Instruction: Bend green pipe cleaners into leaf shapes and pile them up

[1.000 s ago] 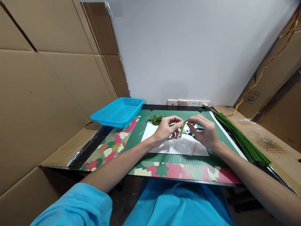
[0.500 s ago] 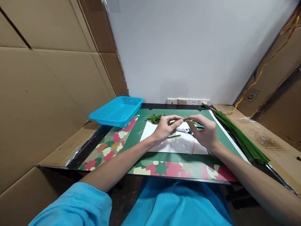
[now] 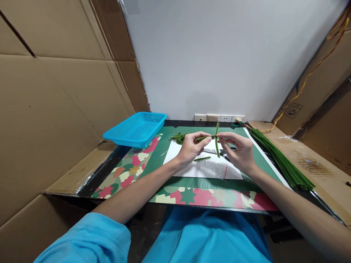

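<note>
My left hand [image 3: 192,149] pinches a folded green pipe cleaner between thumb and fingers. From its fingertips a second green pipe cleaner [image 3: 218,149] stands crosswise, one end up and one end down. My right hand [image 3: 241,150] is closed at that crossing, its thumb and index finger gripping the pipe cleaner there. Below and partly behind the hands lies a pair of scissors [image 3: 210,151] with dark handles. A short cut piece of pipe cleaner [image 3: 203,159] rests on the white paper [image 3: 170,157]. Beyond my left hand is a small pile of looped green pieces [image 3: 178,137].
A blue perforated basket [image 3: 131,140] stands at the left back. Along the right edge lies a bundle of long green pipe cleaners [image 3: 282,160]. A clear plastic bag [image 3: 214,168] is on the paper. Wall sockets [image 3: 225,118] and a yellow cord [image 3: 304,86] are behind.
The crosswise pipe cleaner has turned from lying sideways under my right fingers to pointing up and down. My hands have barely shifted.
</note>
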### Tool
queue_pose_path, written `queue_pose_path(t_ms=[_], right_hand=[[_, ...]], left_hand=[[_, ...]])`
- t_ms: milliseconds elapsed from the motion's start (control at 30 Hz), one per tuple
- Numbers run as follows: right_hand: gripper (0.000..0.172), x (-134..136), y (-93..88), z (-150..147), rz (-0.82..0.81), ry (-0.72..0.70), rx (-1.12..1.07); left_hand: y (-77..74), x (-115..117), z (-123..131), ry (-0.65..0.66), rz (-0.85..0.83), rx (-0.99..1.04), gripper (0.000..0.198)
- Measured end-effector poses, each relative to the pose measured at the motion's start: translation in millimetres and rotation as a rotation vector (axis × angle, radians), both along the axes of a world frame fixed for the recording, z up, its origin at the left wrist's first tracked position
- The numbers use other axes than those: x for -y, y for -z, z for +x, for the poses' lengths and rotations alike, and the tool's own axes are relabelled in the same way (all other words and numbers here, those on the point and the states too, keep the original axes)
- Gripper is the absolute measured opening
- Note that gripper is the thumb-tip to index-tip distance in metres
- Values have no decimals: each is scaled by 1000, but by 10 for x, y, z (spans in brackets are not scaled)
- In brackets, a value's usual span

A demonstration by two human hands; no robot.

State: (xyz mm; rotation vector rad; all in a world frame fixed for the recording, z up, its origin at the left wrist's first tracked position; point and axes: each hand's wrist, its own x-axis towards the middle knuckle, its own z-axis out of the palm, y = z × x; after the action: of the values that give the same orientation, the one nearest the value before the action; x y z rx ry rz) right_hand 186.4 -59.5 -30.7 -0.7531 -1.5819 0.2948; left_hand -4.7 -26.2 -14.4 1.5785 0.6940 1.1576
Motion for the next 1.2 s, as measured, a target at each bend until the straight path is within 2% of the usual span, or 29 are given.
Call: queue_pose_path(t_ms=[133,233,367,500,567,700,833,900,967,1100,1200], right_hand=[[24,-32,-53,-6,-264,-179,-137],[33,-89,-55,3,-395,-264,-199],[37,-155,-23,46,-459,-293,-231],[36,-145,-20,70,-425,-308,-136],[36,-114,-25,56,-374,-274,-68],[30,-82,9,14,-226,-128,91],[23,-121,84,11,-47,41,238],[22,-142,100,23,-24,62,249],[26,-158,94,39,-112,-5,203],[36,-191,56,72,-399,-253,23],[39,-197,31,76,-462,-331,-75]], left_hand=[[-13,20,-7,-99,182,-50,30],[1,40,-19,-124,295,-135,29],[33,51,-22,-148,354,-216,29],[20,58,-10,-162,341,-220,29],[3,58,-5,-129,242,-201,31],[-14,41,6,-3,-112,-105,37],[1,19,16,105,-438,9,28],[19,12,18,126,-512,22,27],[40,7,21,108,-470,3,31],[74,-4,34,-2,-230,-60,42],[74,-8,45,-35,-112,-85,44]])
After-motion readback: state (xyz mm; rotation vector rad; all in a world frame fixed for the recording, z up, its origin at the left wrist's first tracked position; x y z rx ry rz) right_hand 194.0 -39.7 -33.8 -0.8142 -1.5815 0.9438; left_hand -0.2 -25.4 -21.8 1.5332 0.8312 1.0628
